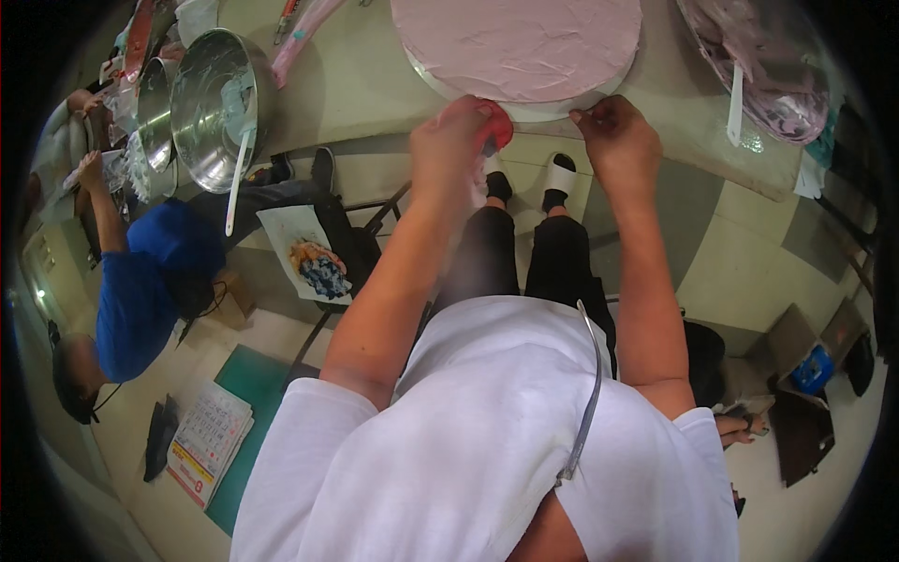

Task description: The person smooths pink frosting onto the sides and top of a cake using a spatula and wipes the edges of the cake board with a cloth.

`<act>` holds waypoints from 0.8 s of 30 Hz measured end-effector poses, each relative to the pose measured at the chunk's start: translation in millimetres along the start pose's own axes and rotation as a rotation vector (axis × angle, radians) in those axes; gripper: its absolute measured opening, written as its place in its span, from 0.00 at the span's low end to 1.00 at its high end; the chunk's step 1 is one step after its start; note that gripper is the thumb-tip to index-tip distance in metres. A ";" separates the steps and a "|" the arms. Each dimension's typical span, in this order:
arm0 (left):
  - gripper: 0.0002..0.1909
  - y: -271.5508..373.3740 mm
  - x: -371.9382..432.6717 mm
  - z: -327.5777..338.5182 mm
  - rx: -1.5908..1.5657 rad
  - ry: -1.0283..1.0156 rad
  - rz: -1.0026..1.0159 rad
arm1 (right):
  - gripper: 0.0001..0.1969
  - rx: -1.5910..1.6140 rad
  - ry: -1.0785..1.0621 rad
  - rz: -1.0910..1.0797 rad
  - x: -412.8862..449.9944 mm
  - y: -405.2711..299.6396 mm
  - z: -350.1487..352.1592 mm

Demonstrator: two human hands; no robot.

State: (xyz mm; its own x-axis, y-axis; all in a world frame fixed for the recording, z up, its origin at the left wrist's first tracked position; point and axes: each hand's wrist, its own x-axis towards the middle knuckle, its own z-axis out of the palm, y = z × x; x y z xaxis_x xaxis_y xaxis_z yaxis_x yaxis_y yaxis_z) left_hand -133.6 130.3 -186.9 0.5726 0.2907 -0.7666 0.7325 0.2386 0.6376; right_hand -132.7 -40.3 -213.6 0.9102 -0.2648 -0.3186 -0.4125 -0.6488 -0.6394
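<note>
A round cake with pink frosting (520,49) rests on a white round cake board (541,111) at the table's near edge. My left hand (449,151) holds a red, curved item (500,125) beside the board's near left edge; its exact kind is unclear. Whitish cloth or paper hangs blurred under that hand. At the board's near right edge is my right hand (621,140), its fingers bent and the thumb and index finger at the rim. Whether they pinch the board cannot be told.
Left on the table (344,91) stand metal bowls, the larger steel bowl (211,112) with pale blue frosting and a white-handled spatula (239,183). A bowl with pink frosting (779,91) is at right. A frosting-smeared sheet (284,246) lies on a chair. A person in blue (133,309) is at left.
</note>
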 end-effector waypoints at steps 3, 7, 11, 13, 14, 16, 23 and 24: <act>0.10 -2.2 5.9 -2.5 0.045 0.026 0.006 | 0.13 0.007 -0.013 0.013 -0.7 -1.4 -1.6; 0.12 2.6 5.2 -6.3 0.120 0.032 0.018 | 0.12 -0.036 -0.020 0.016 0.6 -1.1 -1.5; 0.13 1.8 16.6 -11.3 0.076 0.022 0.040 | 0.12 -0.016 -0.005 -0.003 3.3 0.5 -0.7; 0.13 1.1 18.0 -17.6 0.132 0.019 0.047 | 0.13 -0.012 0.013 -0.031 -0.1 2.7 2.2; 0.13 1.5 18.0 -18.5 0.135 0.021 0.047 | 0.13 -0.009 0.011 -0.030 -1.8 3.6 1.5; 0.13 7.0 21.1 -17.0 0.098 -0.010 0.070 | 0.13 0.024 0.005 -0.010 1.5 1.9 -0.7; 0.13 19.5 29.5 -27.3 0.156 0.044 0.026 | 0.13 0.016 0.029 -0.015 -0.7 -1.2 -2.2; 0.12 19.7 34.8 -30.5 0.168 0.030 0.065 | 0.13 0.017 0.024 -0.010 -1.3 -1.1 -1.6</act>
State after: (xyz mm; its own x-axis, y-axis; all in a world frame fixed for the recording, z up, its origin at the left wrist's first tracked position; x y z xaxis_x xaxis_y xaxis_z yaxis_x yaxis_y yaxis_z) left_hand -110.5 173.4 -198.7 0.6109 0.3290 -0.7201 0.7472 0.0608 0.6618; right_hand -133.4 -40.4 -211.4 0.9147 -0.2755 -0.2958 -0.4041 -0.6392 -0.6543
